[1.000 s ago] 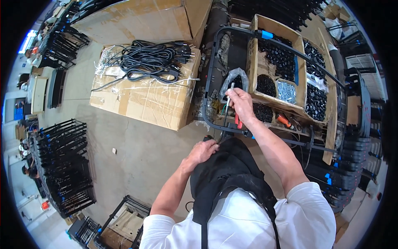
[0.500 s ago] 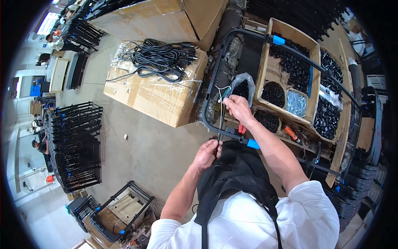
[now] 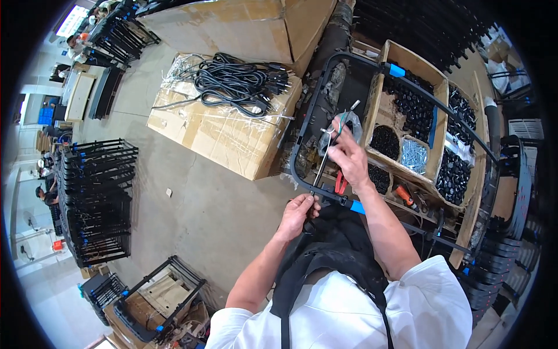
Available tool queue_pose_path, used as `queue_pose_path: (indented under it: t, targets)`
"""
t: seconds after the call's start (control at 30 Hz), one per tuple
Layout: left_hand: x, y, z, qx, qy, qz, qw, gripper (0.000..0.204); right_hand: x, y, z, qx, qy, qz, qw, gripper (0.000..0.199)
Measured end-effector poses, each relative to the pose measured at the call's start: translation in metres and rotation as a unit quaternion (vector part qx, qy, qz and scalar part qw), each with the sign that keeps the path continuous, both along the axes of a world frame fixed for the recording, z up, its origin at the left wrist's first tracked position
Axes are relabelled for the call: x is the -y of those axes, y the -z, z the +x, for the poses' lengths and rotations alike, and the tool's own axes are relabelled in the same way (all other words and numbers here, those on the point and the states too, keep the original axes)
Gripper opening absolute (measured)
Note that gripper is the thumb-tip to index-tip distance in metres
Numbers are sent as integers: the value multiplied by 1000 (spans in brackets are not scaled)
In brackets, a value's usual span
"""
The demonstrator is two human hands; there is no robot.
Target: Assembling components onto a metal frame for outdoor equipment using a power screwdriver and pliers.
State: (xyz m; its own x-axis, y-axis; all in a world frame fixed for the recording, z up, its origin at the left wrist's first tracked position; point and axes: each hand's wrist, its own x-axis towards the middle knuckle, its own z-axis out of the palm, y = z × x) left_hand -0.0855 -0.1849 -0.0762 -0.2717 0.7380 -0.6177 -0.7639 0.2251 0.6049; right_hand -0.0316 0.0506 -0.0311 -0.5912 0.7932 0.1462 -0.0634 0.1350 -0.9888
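Note:
A black cable (image 3: pixel 320 173) runs between my hands and crosses the near tube of a black tubular frame (image 3: pixel 304 126) with blue clips. My left hand (image 3: pixel 297 216) is closed round the cable just below that tube. Above the frame's opening, my right hand (image 3: pixel 350 161) has its fingers bent round the cable's thin white and green wires (image 3: pixel 347 114). One wire end with a pale tip sticks out beyond the fingers. Under the right hand lies a clear plastic bag (image 3: pixel 353 125), partly covered. Red-handled pliers (image 3: pixel 340 182) show beside the right wrist.
To the right, a wooden tray (image 3: pixel 375 93) holds black plastic parts and silvery screws (image 3: pixel 414 155). An orange-handled tool (image 3: pixel 405 196) lies below it. Coiled black power cords (image 3: pixel 235 84) rest on a cardboard box (image 3: pixel 203 142). Stacked black frames (image 3: pixel 102 200) stand left; people work farther off.
My right hand has moved up and right from the frame's near side, and the wire ends now spread above its fingers. My left hand has shifted slightly right, still on the cable.

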Motion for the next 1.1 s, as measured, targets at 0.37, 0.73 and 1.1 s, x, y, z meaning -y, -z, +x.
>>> queue_pose_path:
  t: [0.37,0.73,1.1]
  targets:
    - [1,2,-13,-68,52,-5,996,24,3,-10,33,296,-167,89,936,23]
    - [-3,7,-10,-22,30,-12,999,20,-18,17,-4,317,-133,-183,921,38]
    - [-10,13,-3,-18,-24,-27,999,16,-12,30,-49,298,-99,-29,949,33]
